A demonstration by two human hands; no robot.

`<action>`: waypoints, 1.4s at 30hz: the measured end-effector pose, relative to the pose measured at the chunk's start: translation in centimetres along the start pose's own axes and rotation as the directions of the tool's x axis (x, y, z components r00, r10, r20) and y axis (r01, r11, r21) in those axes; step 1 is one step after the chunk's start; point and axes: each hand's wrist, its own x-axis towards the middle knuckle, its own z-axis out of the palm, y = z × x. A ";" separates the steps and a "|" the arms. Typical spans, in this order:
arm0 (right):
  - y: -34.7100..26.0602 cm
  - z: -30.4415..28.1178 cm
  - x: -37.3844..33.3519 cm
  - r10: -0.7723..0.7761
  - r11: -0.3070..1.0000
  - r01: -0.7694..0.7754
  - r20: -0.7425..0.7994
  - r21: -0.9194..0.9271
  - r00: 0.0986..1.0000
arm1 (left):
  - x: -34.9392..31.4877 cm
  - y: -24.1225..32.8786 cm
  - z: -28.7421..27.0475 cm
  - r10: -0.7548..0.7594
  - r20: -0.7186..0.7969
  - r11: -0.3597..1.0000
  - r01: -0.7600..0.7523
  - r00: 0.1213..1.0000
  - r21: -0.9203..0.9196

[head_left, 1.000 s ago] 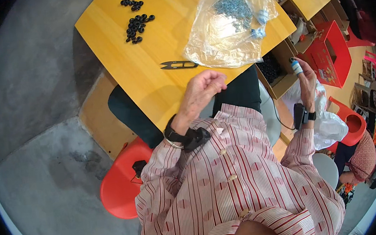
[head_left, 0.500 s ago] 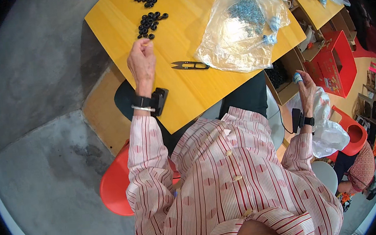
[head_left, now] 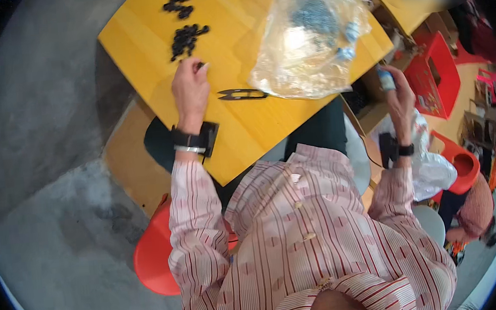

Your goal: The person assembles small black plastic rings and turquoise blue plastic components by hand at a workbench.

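Note:
My left hand [head_left: 191, 95] is over the near left part of the yellow table [head_left: 237, 135]. Its thumb and fingers pinch a small black round piece [head_left: 199, 66], partly hidden by the fingertips. Just beyond lies a loose heap of similar black round pieces [head_left: 185, 40], with a second, smaller heap [head_left: 178, 6] farther off. Black thread snips [head_left: 243, 94] lie to the right of this hand, blades toward it. Off the table's right edge, my right hand [head_left: 400, 95] is closed around a small light-blue and white roll [head_left: 386, 78].
A clear plastic bag [head_left: 287, 63] with small blue-grey pieces [head_left: 313, 14] covers the table's right side; light-blue bundles [head_left: 346, 52] rest on it. Cardboard boxes and a red box [head_left: 431, 91] stand to the right. A red stool [head_left: 153, 255] is beside me. Another person [head_left: 474, 206] is lower right.
My left hand has drawn back slightly from the heap, and a black piece now shows in its fingers. My right hand has risen toward the table edge with the roll. The whole view has shifted a little.

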 end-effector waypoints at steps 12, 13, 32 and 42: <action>-4.4 7.6 4.9 -0.481 0.726 0.471 0.118 -0.501 0.868 | -8.3 4.5 0.6 -0.269 0.192 0.805 0.329 0.944 -0.494; -4.2 8.3 5.0 -0.516 0.677 0.495 0.128 -0.544 0.847 | -8.8 4.4 1.0 -0.258 0.186 0.787 0.318 0.948 -0.528; -4.1 10.6 5.5 -0.482 0.684 0.448 0.104 -0.575 0.870 | -10.2 3.8 2.4 -0.170 0.038 0.929 0.173 0.985 -0.326; -5.1 11.6 5.2 -0.456 0.672 0.491 0.213 -0.554 0.864 | -10.3 3.7 2.5 -0.168 0.031 0.934 0.169 0.985 -0.315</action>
